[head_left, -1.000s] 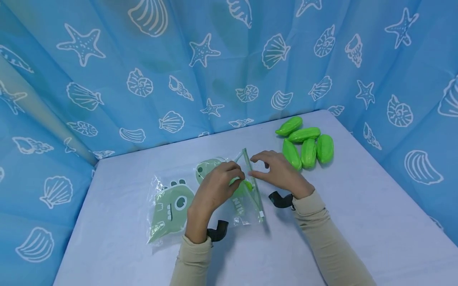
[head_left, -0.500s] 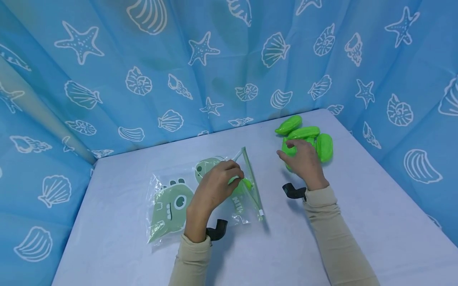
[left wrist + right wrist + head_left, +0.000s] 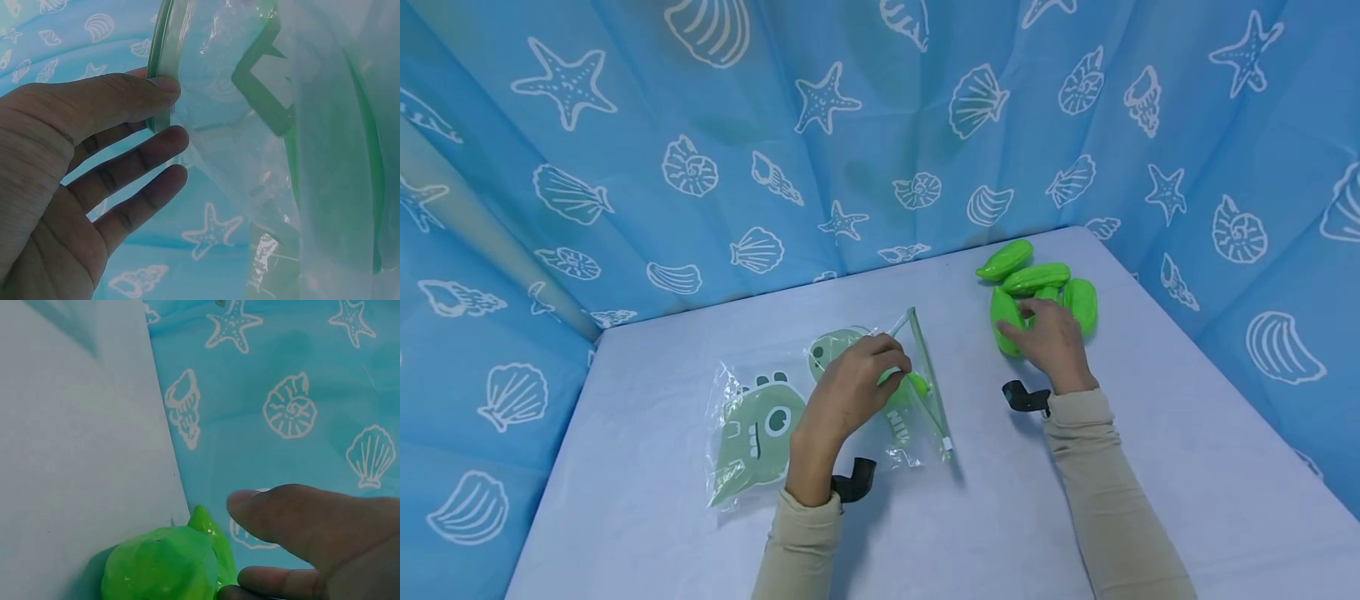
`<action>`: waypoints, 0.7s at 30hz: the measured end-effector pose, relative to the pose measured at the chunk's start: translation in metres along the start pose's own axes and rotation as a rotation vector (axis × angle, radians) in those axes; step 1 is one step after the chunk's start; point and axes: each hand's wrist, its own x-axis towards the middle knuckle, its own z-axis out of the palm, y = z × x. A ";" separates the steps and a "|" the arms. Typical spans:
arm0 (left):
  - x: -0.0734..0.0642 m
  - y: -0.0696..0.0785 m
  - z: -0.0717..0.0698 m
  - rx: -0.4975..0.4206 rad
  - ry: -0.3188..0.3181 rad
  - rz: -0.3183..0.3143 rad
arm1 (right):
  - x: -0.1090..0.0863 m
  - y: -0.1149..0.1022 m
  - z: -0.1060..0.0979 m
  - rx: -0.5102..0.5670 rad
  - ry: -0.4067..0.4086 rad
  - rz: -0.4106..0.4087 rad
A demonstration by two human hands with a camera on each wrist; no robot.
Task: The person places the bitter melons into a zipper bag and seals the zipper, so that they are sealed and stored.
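Observation:
A clear zip bag with green cartoon monster prints lies on the table, its green-edged mouth spread apart. My left hand pinches one zip edge between thumb and forefinger; the other fingers stand loose. Inside the bag near its mouth shows a bright green piece. My right hand is over a group of glossy, ridged, light green fruit-shaped pieces, partly hiding the middle one. Beside its fingertips lies the left piece. In the right wrist view thumb and fingers stand apart, close to a green piece.
More green pieces lie behind and right of my right hand, one at the back and one at the right. A white slider sits at the zip's near end. A blue shell-patterned curtain borders the white table.
My right hand has left the bag's mouth and moved right to the green pieces, lowering over the middle one. My left hand stays at the zip edge.

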 end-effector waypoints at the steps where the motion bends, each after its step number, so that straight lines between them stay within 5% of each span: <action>1: 0.000 0.000 0.000 -0.001 -0.001 0.000 | 0.000 0.000 0.000 -0.010 -0.009 0.000; 21: 0.000 -0.001 -0.002 0.004 -0.028 -0.029 | 0.003 0.007 0.016 -0.124 0.003 0.011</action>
